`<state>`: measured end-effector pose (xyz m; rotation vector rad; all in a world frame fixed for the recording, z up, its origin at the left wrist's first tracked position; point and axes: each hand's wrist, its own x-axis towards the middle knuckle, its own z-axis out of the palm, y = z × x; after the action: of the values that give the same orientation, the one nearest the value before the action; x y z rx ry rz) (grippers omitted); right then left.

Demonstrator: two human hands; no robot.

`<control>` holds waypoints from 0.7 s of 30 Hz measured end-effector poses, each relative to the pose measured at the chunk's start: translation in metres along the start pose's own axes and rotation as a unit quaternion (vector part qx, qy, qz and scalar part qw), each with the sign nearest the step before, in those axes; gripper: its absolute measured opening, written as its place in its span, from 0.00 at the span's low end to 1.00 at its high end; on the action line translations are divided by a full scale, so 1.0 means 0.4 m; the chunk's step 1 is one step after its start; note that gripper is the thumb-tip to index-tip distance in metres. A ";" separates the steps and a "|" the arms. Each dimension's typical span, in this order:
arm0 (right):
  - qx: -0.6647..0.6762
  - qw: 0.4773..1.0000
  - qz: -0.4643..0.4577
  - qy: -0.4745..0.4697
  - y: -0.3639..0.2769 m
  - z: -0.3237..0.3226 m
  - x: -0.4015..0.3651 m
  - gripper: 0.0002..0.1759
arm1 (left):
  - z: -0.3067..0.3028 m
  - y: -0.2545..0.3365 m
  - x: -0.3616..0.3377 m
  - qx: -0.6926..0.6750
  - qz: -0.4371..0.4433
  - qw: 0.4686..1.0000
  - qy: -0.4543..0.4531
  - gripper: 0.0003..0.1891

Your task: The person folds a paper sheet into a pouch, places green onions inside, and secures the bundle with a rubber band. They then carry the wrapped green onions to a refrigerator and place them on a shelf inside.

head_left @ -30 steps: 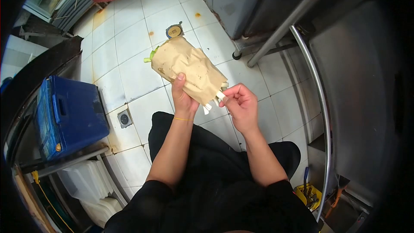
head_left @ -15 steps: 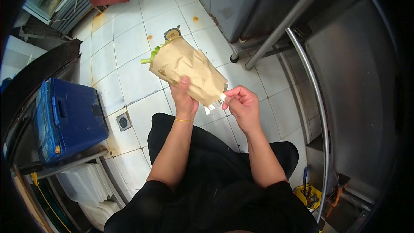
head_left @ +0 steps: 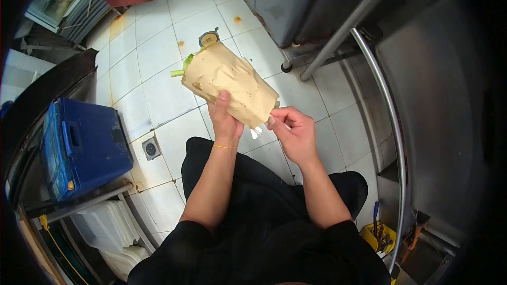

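A brown paper wrap [head_left: 232, 82] is held up in front of me, tilted, over the tiled floor. Green stalks [head_left: 179, 73] stick out of its upper left end, and white ends [head_left: 255, 132] show at its lower end. My left hand [head_left: 226, 119] grips the wrap from below, thumb on top of the paper. At the lower right corner, the fingers of my right hand [head_left: 292, 132] are pinched together by the paper edge; a bit of something white shows between them, too small to name.
A blue cooler box [head_left: 95, 148] stands at the left, above pale plastic containers [head_left: 108, 227]. A bent metal rail [head_left: 388, 111] and steel panels line the right side. A yellow basket [head_left: 379, 237] with tools sits lower right. Floor drains [head_left: 151, 149] show in the tiles.
My right hand has moved slightly left and its fingers are closer together at the paper's corner. The white piece at its fingertips shows less. My left hand keeps its hold.
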<state>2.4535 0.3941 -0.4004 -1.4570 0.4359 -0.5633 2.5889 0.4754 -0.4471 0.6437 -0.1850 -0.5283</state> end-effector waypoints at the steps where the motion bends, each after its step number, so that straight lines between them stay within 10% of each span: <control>1: -0.093 0.995 -0.013 0.022 -0.001 0.000 0.008 0.06 | 0.004 0.002 0.000 0.015 0.009 1.000 -0.001 0.38; 8: -0.282 0.954 -0.094 0.029 -0.012 0.002 0.008 0.14 | 0.030 0.003 0.000 0.060 0.051 0.997 0.000 0.37; 21: -0.117 0.992 -0.010 0.050 0.038 0.013 -0.012 0.09 | 0.028 -0.014 -0.003 0.071 0.044 0.996 0.010 0.36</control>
<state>2.4540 0.4015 -0.4154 -1.6625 0.5828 -0.6192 2.5817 0.4664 -0.4417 0.7753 -0.2327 -0.4264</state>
